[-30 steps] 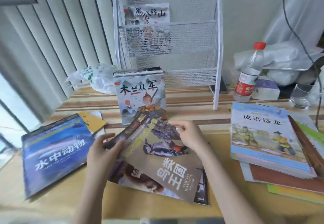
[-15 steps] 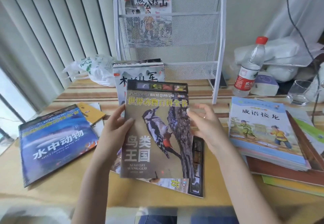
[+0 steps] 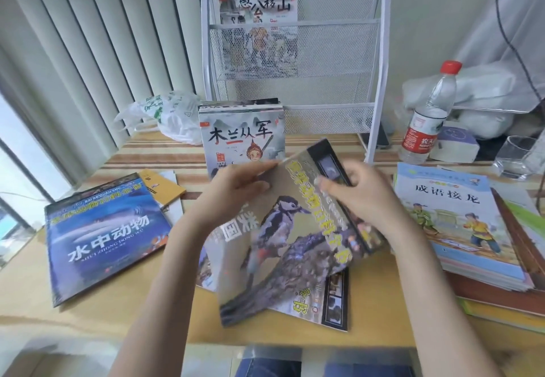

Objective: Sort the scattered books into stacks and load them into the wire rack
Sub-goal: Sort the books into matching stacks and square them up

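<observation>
At the far left of the table [image 3: 88, 314], a blue book [image 3: 103, 235] lay flat, its cover reading "水中动物" with "SHUI ZHONG DONG WU" beneath. A yellow booklet [image 3: 160, 189] lay just behind it, partly tucked under its corner. Farther back, a white plastic bag [image 3: 168, 117] with green print sat against the blinds. Next to the right stood a stack of picture books [image 3: 241, 134], upright in front of the wire rack [image 3: 374, 81], the front cover reading "木兰从军". In the rack's upper pocket stood one book [image 3: 259, 22] titled "愚公移山". In the middle, both hands held a woodpecker book [image 3: 283, 244] tilted above another book [image 3: 330, 303] lying flat on the table. The left hand [image 3: 236, 196] gripped the book's upper left edge, thumb over the cover. The right hand [image 3: 359, 199] clamped the top right edge, fingers curled over a black strip of small photos. Yellow title lettering ran across the cover but was too blurred to read; white characters "类" and "国" showed at its left side. To the right, a water bottle [image 3: 427, 114] with a red cap and red label stood by a drinking glass [image 3: 516, 155]. Below them lay a stack of books [image 3: 460, 229], the top one reading "成语接龙".
</observation>
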Available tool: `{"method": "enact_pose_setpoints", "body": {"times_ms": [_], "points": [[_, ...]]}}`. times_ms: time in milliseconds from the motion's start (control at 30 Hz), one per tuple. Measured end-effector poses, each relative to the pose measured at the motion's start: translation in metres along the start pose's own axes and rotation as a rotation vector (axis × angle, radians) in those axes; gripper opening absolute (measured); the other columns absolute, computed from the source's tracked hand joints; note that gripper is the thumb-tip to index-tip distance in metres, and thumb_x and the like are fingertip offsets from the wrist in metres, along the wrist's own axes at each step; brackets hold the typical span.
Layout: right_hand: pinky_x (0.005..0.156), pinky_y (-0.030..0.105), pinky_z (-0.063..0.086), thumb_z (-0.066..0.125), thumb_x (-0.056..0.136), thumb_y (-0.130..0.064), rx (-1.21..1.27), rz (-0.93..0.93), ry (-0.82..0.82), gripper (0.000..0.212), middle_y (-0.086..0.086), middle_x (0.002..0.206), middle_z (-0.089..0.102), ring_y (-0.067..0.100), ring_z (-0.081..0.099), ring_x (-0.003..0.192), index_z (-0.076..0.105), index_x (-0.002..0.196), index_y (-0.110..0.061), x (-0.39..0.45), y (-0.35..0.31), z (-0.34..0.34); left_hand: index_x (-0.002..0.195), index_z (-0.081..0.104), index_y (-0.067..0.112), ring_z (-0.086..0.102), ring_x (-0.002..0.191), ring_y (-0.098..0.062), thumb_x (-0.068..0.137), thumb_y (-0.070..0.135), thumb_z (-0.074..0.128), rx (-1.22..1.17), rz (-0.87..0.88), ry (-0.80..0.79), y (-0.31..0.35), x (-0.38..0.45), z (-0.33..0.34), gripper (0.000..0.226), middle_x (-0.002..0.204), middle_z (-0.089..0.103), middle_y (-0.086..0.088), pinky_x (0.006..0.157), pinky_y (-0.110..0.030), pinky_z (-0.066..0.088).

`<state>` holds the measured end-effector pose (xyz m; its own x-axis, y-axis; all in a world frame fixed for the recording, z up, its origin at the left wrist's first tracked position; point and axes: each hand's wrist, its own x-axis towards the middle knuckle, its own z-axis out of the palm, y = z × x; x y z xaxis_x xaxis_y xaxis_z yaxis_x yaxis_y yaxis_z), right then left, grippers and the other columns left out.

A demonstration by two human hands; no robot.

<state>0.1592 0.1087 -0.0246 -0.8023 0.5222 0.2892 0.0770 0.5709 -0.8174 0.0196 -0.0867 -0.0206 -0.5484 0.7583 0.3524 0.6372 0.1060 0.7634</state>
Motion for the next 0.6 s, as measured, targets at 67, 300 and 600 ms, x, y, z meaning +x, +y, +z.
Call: {"method": "enact_pose_setpoints", "body": {"times_ms": [67, 300, 600], "points": [[0.073, 0.037, 0.054, 0.069, 0.08, -0.04, -0.073, 0.084, -0.152, 0.028, -0.002, 0.093, 0.07, 0.02, 0.067, 0.087, 0.06, 0.101, -0.023, -0.006, 0.005, 0.003, 0.117, 0.068, 0.018, 0.058, 0.092, 0.015, 0.084, -0.009, 0.06, 0.113, 0.052, 0.036, 0.0, 0.006, 0.009, 0.043, 0.104, 0.064, 0.025, 0.08, -0.008, 0.044], [0.045, 0.028, 0.054, 0.052, 0.095, -0.03, -0.274, 0.671, -0.694, 0.045, 0.021, 0.057, 0.066, 0.028, 0.07, 0.058, 0.032, 0.119, 0.003, -0.034, 0.006, 0.01, 0.111, 0.069, 0.02, 0.061, 0.085, -0.018, 0.082, -0.007, 0.064, 0.297, 0.053, -0.243, -0.015, 0.02, 0.03, 0.04, 0.094, 0.07, -0.006, 0.086, -0.025, 0.045], [0.056, 0.04, 0.057, 0.057, 0.091, -0.032, -0.127, 0.195, 0.088, 0.019, 0.0, 0.062, 0.067, 0.014, 0.064, 0.042, 0.054, 0.076, -0.021, -0.034, 0.006, -0.017, 0.118, 0.067, 0.008, 0.056, 0.111, -0.015, 0.084, -0.01, 0.054, 0.325, -0.072, -0.165, -0.027, 0.017, 0.057, 0.041, 0.123, 0.062, -0.006, 0.089, -0.007, 0.037]]}}
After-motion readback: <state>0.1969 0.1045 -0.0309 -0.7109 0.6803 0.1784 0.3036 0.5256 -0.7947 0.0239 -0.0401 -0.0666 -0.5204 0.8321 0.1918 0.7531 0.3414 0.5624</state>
